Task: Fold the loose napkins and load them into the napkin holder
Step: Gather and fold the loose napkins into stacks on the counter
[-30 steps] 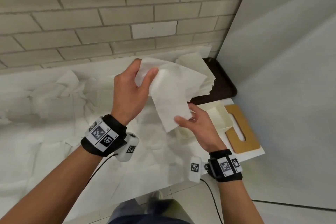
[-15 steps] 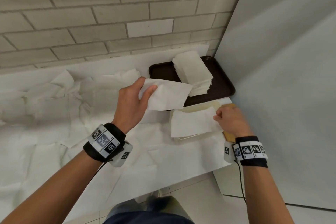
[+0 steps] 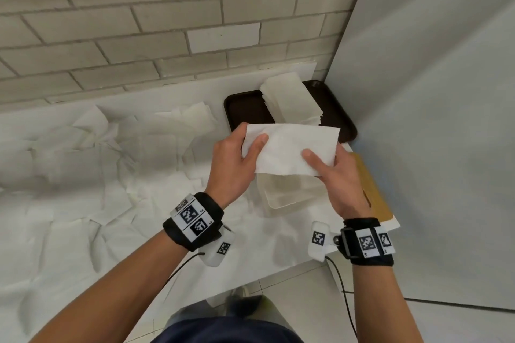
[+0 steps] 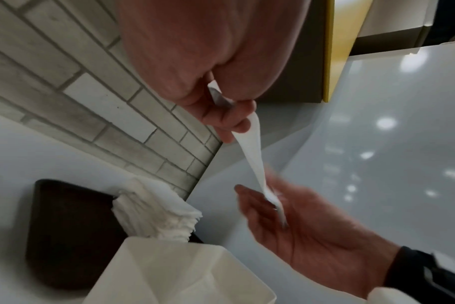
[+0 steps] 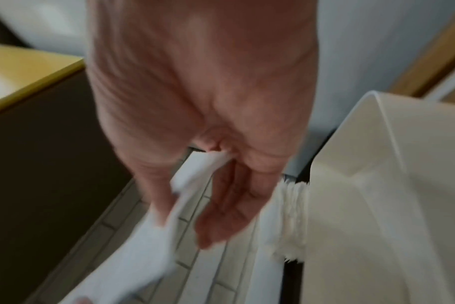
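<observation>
A folded white napkin [image 3: 289,150] hangs flat between my two hands, just above the cream napkin holder [image 3: 278,205]. My left hand [image 3: 250,142] pinches its left end, thumb on top. The right end is pinched by my right hand [image 3: 323,159], thumb on top and fingers under it. The left wrist view shows the napkin [image 4: 252,152] edge-on, running from my left hand [image 4: 226,115] to my right hand [image 4: 273,205], with the holder [image 4: 182,273] below. In the blurred right wrist view my right hand [image 5: 195,205] grips the napkin [image 5: 148,246] beside the holder [image 5: 377,205].
A stack of folded napkins [image 3: 292,100] sits on a dark brown tray [image 3: 245,111] behind the holder, against the brick wall. A wooden lid [image 3: 373,192] lies right of the holder near the table edge. Several loose napkins [image 3: 97,153] cover the white table on the left.
Half a second ago my left hand held the folded napkin alone while my right hand pressed a napkin at the holder. My right hand has come up and taken the napkin's right end.
</observation>
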